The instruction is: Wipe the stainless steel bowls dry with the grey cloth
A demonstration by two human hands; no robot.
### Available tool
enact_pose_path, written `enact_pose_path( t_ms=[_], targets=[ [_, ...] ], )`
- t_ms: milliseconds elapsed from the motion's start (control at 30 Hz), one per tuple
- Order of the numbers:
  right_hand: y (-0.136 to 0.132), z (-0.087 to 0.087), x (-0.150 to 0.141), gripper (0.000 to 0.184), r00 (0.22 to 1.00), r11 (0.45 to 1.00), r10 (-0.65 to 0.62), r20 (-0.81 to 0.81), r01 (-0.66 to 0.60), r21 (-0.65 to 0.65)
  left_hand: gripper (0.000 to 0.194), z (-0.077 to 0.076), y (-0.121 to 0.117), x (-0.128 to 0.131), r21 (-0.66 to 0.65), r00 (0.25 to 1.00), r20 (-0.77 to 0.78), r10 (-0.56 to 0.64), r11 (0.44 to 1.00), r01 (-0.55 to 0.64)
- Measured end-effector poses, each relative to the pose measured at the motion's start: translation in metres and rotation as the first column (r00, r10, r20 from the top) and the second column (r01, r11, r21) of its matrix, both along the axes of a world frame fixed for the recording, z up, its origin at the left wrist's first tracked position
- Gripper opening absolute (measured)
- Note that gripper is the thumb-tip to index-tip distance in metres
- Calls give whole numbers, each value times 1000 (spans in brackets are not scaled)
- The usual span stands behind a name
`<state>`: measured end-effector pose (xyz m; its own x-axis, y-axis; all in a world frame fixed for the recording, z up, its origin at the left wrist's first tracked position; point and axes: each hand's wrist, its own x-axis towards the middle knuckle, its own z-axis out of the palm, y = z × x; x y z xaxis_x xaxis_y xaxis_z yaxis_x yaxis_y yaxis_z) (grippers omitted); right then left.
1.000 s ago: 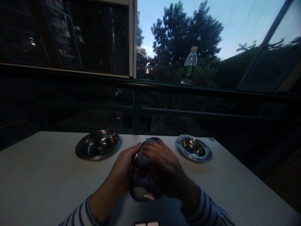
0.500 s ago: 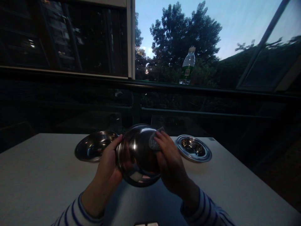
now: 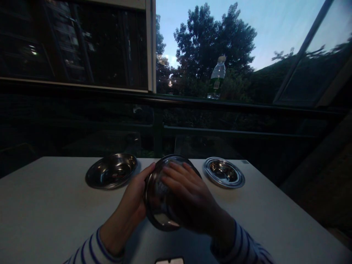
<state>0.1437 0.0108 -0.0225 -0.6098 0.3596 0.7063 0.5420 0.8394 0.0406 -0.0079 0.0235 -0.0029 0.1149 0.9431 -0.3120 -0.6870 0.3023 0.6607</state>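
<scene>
A shiny metal bowl [image 3: 158,207] is held up above the table, tilted with its rounded outside toward me. My left hand [image 3: 133,196] grips its left rim, thumb on top. Across the bowl's outer surface lies my right hand [image 3: 189,194], fingers pressing a small grey pad [image 3: 162,187] against the metal. Most of that pad is hidden under the fingers, and its material is hard to make out in the dim light.
On the white table [image 3: 63,212], a wide metal basin [image 3: 110,172] sits left and smaller stacked metal dishes [image 3: 224,173] sit right. A phone [image 3: 169,261] shows at the near edge. A plastic bottle [image 3: 216,79] stands on the window ledge behind.
My right hand has moved left, from the bowl's right side over its middle, taking the grey pad along. The bowl has shifted slightly right and down in my left hand.
</scene>
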Motion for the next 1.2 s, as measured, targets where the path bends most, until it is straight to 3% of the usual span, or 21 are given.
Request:
enact_pose_path(
  t_ms=[133,400,567,667,767,900,1033,1200],
  targets=[
    [18,2,21,32,975,989,-118,-189,99,-108,19,3,1,-1,-1,997,-67,42,999,-43],
    [25,6,52,28,814,919,-393,-428,330,-217,22,18,4,-23,35,990,-121,76,997,-72],
    [13,-2,63,30,752,880,-461,-472,318,-353,19,21,2,-21,119,974,-199,112,989,-89],
    [5,-20,72,32,727,843,-508,-462,309,-441,16,16,2,-20,212,943,-314,111,976,-44],
    [-4,-43,80,35,644,791,-584,-493,318,-522,21,8,4,-20,267,896,-435,87,963,36],
    [-13,-63,83,37,593,770,-603,-534,260,-582,23,2,6,-17,347,791,-591,158,935,72],
    [-16,-68,80,37,554,774,-609,-568,259,-577,22,1,6,-14,381,691,-696,197,917,122],
    [-17,-69,81,36,574,773,-600,-557,238,-588,28,-7,12,-15,341,663,-729,174,931,130]
  ],
)
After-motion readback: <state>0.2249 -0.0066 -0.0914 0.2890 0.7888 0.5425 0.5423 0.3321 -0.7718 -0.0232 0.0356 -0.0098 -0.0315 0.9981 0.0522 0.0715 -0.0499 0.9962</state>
